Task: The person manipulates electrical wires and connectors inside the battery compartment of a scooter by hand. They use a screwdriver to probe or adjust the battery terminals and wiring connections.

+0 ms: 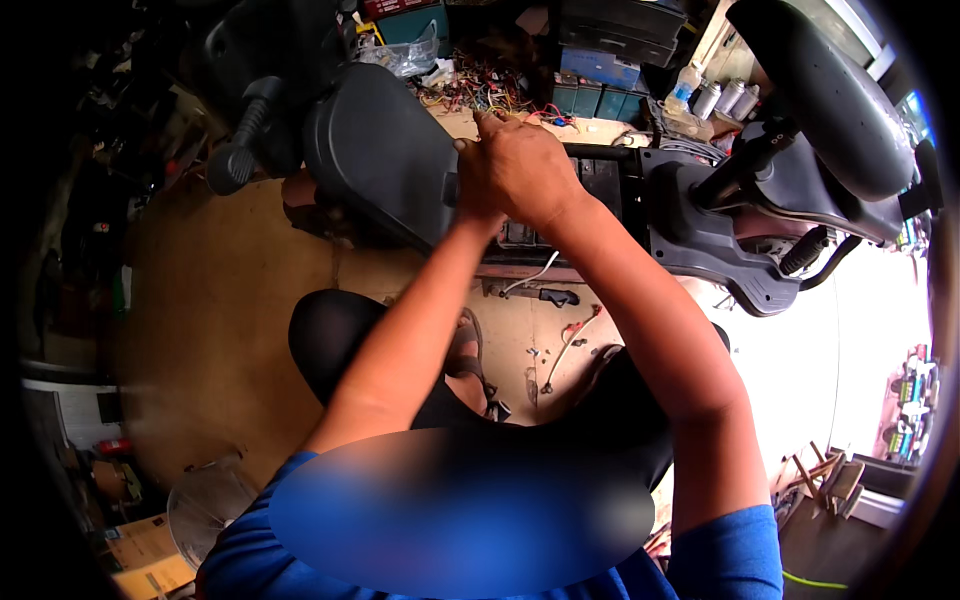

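Note:
My right hand [535, 172] is closed, its fingers curled, above the open battery compartment of a black electric scooter. Just beneath it and to its left is my left hand [478, 188], mostly covered by the right one, so its fingers hardly show. Whatever lies between the two hands is hidden. Dark batteries [601, 186] sit in the compartment beside my right wrist. A pale cable [545, 268] hangs over the scooter's near side, below my wrists. Left of my hands is the scooter's broad black front panel [375, 140].
The scooter's padded seat [820, 95] rises at the right. Tangled coloured wires [490, 88] lie behind the scooter, near a plastic bottle [684, 86] and spray cans [728, 98]. On the floor between my feet lie a loose cable [568, 355] and small parts. A fan [205, 505] stands lower left.

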A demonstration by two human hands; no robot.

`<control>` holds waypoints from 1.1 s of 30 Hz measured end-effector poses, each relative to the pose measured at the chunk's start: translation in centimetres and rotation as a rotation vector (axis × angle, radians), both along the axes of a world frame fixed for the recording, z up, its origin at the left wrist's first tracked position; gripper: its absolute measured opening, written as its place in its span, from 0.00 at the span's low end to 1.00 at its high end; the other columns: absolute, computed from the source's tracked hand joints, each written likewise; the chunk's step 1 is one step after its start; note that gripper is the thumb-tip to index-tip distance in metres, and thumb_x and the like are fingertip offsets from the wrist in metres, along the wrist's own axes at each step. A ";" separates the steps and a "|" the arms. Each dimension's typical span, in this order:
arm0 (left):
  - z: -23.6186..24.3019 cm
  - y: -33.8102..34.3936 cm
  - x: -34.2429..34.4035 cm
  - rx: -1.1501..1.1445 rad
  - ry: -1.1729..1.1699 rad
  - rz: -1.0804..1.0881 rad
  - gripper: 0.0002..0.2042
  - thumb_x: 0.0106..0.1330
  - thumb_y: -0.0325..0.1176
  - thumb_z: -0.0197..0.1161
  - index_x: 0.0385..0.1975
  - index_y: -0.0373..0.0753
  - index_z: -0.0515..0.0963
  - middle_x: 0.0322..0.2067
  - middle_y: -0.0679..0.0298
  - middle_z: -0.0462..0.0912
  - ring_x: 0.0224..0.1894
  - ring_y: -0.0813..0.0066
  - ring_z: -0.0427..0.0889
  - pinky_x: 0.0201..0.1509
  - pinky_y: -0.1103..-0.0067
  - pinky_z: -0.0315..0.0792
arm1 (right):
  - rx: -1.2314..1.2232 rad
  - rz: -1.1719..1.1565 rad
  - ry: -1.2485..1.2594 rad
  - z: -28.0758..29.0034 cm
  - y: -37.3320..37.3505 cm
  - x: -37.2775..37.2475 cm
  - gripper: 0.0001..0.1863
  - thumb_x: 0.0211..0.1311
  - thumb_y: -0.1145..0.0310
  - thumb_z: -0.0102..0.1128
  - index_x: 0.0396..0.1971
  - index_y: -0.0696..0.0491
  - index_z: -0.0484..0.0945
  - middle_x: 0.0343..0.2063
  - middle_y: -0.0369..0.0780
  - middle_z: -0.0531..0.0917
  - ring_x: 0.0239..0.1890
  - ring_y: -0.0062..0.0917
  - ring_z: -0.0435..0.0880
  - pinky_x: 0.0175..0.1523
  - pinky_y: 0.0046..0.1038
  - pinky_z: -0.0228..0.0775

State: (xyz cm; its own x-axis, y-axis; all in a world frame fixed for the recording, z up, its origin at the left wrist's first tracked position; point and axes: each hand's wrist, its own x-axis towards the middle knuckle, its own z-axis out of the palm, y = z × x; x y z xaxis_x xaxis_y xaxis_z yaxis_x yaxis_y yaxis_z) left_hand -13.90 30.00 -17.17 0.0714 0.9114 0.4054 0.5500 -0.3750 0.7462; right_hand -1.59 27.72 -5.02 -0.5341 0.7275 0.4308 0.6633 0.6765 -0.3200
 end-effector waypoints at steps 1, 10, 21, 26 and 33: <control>-0.7 0.3 -0.5 0.020 0.124 0.011 0.18 0.70 0.40 0.67 0.54 0.37 0.76 0.51 0.48 0.82 0.53 0.50 0.83 0.55 0.63 0.78 | -0.005 0.013 0.029 0.0 -0.1 0.0 0.25 0.76 0.54 0.56 0.56 0.63 0.79 0.44 0.55 0.86 0.47 0.50 0.86 0.60 0.44 0.76; -1.3 -2.1 0.7 0.095 0.247 0.291 0.19 0.69 0.41 0.67 0.52 0.36 0.78 0.44 0.49 0.86 0.47 0.46 0.85 0.48 0.63 0.79 | -0.037 0.175 0.149 -0.7 0.6 1.1 0.19 0.71 0.64 0.58 0.58 0.54 0.78 0.42 0.55 0.85 0.45 0.52 0.86 0.51 0.48 0.78; -4.2 -8.7 -0.4 -0.410 0.078 0.382 0.09 0.64 0.27 0.64 0.41 0.35 0.88 0.36 0.48 0.90 0.43 0.49 0.90 0.50 0.64 0.81 | -0.577 0.142 0.818 -2.3 0.7 -1.7 0.11 0.72 0.70 0.65 0.49 0.59 0.88 0.39 0.41 0.91 0.40 0.20 0.87 0.49 0.25 0.79; -6.9 -9.7 1.0 -0.389 -0.098 0.329 0.12 0.62 0.23 0.65 0.45 0.34 0.87 0.33 0.51 0.90 0.37 0.59 0.90 0.46 0.69 0.81 | -0.933 0.457 0.618 -1.8 3.2 -1.0 0.13 0.70 0.72 0.60 0.48 0.55 0.91 0.32 0.34 0.88 0.31 0.13 0.82 0.36 0.19 0.80; -5.1 -9.7 2.2 -0.352 0.078 0.565 0.16 0.55 0.24 0.77 0.42 0.35 0.81 0.32 0.56 0.88 0.35 0.59 0.89 0.43 0.67 0.81 | -0.975 0.483 0.710 -2.2 2.8 -0.6 0.12 0.68 0.74 0.62 0.46 0.56 0.91 0.31 0.33 0.87 0.28 0.13 0.79 0.36 0.20 0.76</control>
